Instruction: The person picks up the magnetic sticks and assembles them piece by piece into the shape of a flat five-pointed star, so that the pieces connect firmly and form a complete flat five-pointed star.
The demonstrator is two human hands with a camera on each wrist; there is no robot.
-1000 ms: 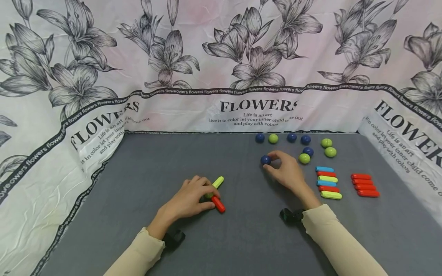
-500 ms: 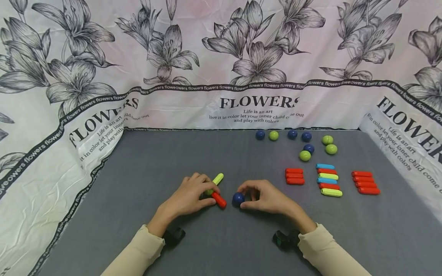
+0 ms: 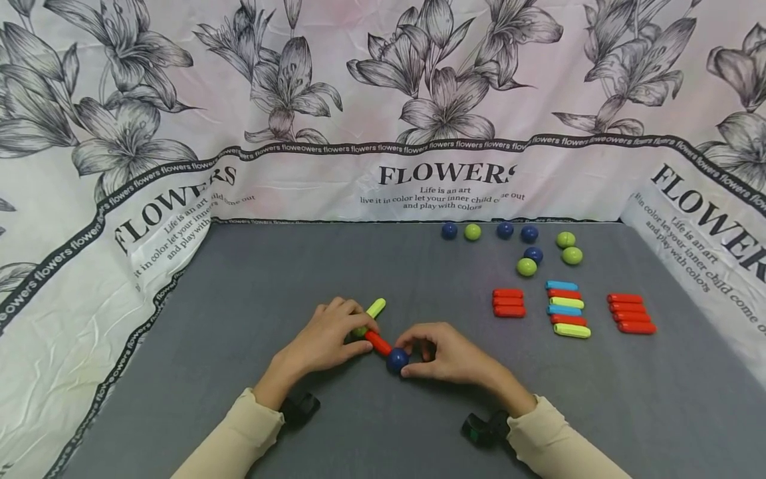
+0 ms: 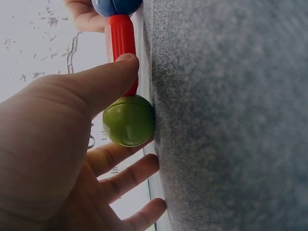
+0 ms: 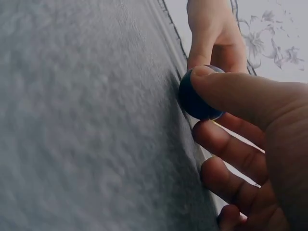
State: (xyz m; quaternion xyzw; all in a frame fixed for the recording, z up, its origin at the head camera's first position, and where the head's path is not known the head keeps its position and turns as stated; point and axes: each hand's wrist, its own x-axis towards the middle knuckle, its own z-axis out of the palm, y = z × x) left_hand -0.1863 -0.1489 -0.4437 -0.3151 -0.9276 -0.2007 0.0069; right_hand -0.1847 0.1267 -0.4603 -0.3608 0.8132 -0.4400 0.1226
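Observation:
In the head view my left hand (image 3: 326,336) holds a red stick (image 3: 378,343) at mid-table. The left wrist view has the thumb lying on that stick, with a green ball (image 4: 129,122) at its near end and fingers behind. A yellow-green stick (image 3: 376,307) angles away from beyond the left fingers; its junction with the ball is mostly covered by them. My right hand (image 3: 449,352) pinches a dark blue ball (image 3: 397,360) between thumb and fingers. That ball meets the free end of the red stick; whether it is fixed there I cannot tell.
Several blue and green balls, one a green ball (image 3: 526,267), lie at the back right. Nearer are three red sticks (image 3: 509,303), a mixed-colour row with a yellow stick (image 3: 571,330), and another row of red sticks (image 3: 633,313). Patterned cloth (image 3: 443,183) borders the grey table (image 3: 269,266).
My right hand has carried the blue ball leftward and nearer, from the back of the table to the red stick's end. Its arm uncovered three red sticks. The left hand stays almost still.

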